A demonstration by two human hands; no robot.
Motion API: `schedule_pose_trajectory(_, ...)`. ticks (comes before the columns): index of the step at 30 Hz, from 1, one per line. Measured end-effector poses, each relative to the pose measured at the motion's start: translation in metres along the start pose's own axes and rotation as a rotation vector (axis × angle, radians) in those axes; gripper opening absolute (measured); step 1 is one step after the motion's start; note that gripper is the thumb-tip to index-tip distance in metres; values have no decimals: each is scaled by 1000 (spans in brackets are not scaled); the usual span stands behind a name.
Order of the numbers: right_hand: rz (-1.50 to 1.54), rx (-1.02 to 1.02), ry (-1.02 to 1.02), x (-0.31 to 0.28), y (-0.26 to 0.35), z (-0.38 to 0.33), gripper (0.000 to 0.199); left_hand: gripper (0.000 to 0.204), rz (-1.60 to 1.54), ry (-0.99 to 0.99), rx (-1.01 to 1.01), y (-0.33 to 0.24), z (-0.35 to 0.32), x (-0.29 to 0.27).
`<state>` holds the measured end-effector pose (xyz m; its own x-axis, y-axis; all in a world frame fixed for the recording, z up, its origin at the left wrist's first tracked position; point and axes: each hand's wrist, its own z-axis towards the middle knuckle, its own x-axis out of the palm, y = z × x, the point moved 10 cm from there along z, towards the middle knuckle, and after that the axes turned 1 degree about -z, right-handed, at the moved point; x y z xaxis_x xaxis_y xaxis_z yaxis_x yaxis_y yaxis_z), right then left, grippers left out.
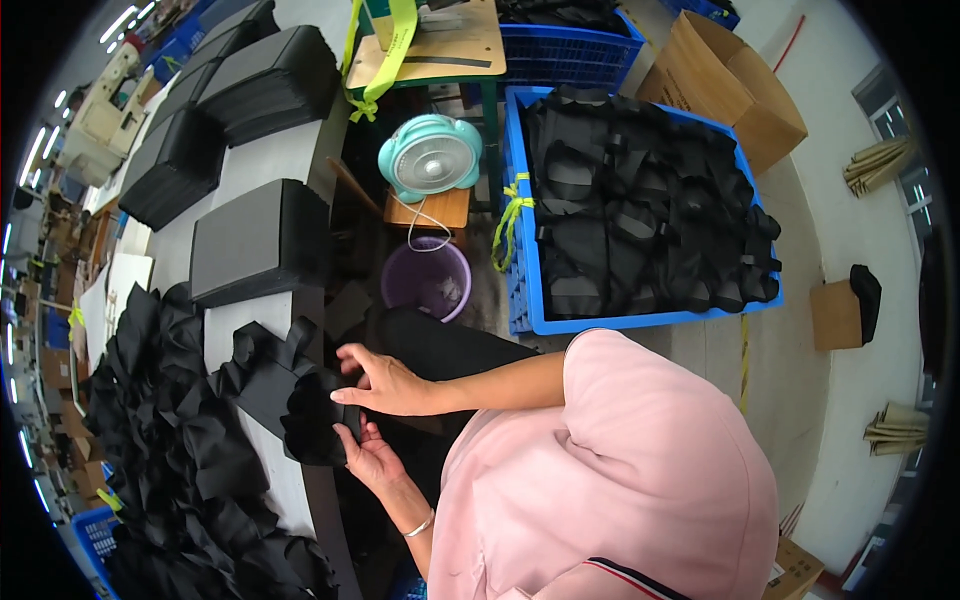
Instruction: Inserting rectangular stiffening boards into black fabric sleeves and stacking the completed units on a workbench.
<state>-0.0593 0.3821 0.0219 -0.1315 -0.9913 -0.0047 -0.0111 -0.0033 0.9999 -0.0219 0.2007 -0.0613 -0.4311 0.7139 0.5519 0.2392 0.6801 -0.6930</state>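
Both hands work on one floppy black fabric piece with strap loops (315, 405) at the near edge of the long grey desk (265, 165). The right hand (385, 385) lies over its top, fingers curled down on the cloth, and the left hand (368, 455) cups it from below, palm up, so the grip of each hand is closed on the same piece. It sits just beside the big heap of loose black fabric pieces (170, 440) that covers the desk's left part. Farther along the desk stand neat stacks of flat black panels (258, 240). A blue plastic crate full of black fabric parts (640, 200) is on the floor to the right, well apart, with a small teal fan (430, 155) and a purple bucket (425, 280) between. By the look of it, the piece is being folded or shaped in hand; finishing would call for pressing the edges flat without the straps slipping out.
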Motion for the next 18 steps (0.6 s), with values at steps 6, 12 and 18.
schedule_pose_trajectory(6, 51, 35, -25, -38, -29, -16, 35, 36, 372, 135, -126, 37, -53, 36)
schedule_pose_trajectory(12, 224, 282, -351, -215, -72, -82, 41, 41, 518, 391, -337, 72, -68, 44)
schedule_pose_trajectory(18, 471, 242, -938, -403, -113, -221, 40, 43, 479, 213, -348, 68, -43, -25)
